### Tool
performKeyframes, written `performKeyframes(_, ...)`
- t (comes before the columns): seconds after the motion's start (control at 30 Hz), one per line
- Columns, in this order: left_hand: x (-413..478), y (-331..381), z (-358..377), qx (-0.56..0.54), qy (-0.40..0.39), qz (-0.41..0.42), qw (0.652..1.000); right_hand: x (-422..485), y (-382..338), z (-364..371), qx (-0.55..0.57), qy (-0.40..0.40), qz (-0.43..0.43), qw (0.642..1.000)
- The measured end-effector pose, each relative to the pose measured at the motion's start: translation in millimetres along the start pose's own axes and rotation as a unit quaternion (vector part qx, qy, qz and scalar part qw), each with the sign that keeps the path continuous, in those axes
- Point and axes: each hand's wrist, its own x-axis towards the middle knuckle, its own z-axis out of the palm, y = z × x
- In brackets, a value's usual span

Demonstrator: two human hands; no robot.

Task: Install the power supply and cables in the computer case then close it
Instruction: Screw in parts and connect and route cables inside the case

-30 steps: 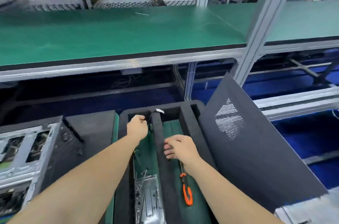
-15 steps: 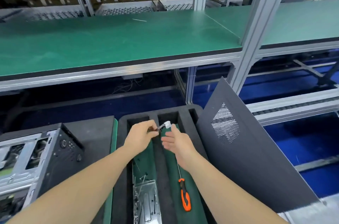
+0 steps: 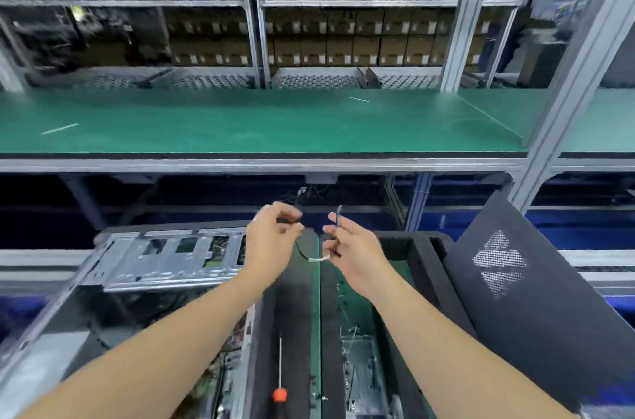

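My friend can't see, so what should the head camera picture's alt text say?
A left hand and a right hand pinch a thin black cable between them. An open computer case sits left; a dark side panel leans right.

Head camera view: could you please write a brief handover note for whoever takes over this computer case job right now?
Both the left hand and the right hand pinch the thin black cable, held up over the foam tray.
The computer case lies open on the left; side panel leans at the right; screwdriver lies on the tray.
Done: cable in hand. Left: fit cable, close case. Power supply: cannot be seen.
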Motion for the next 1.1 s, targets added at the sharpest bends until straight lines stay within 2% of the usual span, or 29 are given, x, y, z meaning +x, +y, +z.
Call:
performKeyframes(0.1,-12,-11,-51,-0.118,0.052,-0.117,0.985,-24,26,54,-0.057,-0.024,0.01,0.998)
performKeyframes(0.17,-25,-21,-83,-0.231,0.02,-0.196,0.953,-38,49,84,-0.132,-0.019,-0.008,0.991)
performKeyframes(0.23,-41,-33,-115,-0.285,-0.02,-0.211,0.935,-52,76,109,-0.2,-0.03,-0.03,0.979)
performKeyframes(0.37,-78,-60,-164,-0.228,-0.05,-0.185,0.954,-76,122,145,-0.207,-0.059,-0.006,0.977)
performKeyframes(0.5,-101,-79,-187,-0.279,-0.064,-0.218,0.933,-98,152,166,-0.145,-0.091,0.007,0.985)
performKeyframes(0.63,-111,-89,-196,-0.313,-0.094,-0.218,0.92,-110,166,174,-0.125,-0.105,-0.007,0.986)
performKeyframes(0.93,-115,-98,-192,-0.233,-0.108,-0.22,0.941,-102,178,169,-0.1,-0.079,0.012,0.992)
performKeyframes(1.1,-115,-98,-183,-0.209,-0.112,-0.245,0.94,-91,181,162,-0.143,-0.049,0.031,0.988)
